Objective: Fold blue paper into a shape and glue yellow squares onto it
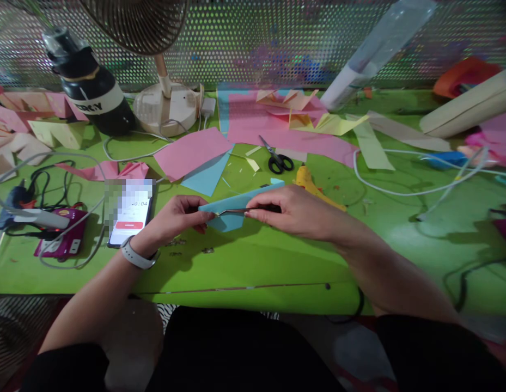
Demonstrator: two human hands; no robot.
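A folded piece of blue paper point(232, 222) is held above the green table, between my two hands. My left hand point(185, 213) pinches its left end, thumb in front. In my right hand point(291, 209) is a slim dark tool with a bent, pointed tip, like tweezers point(235, 210). The tool lies across the front of the paper, its tip close to my left thumb. My right fingers are closed at the paper's right end and hide the tool's rear part. Beyond the hands lie black-handled scissors point(277, 158) and a yellow glue gun point(310, 182).
Pink paper point(193, 152) and a blue sheet point(207, 174) lie behind my hands. A lit phone point(134, 209) is beside my left wrist. Tiny bits point(207, 251) lie on the green table point(253, 267). A fan point(166, 109), a black bottle point(99, 98) and cables stand or run farther back.
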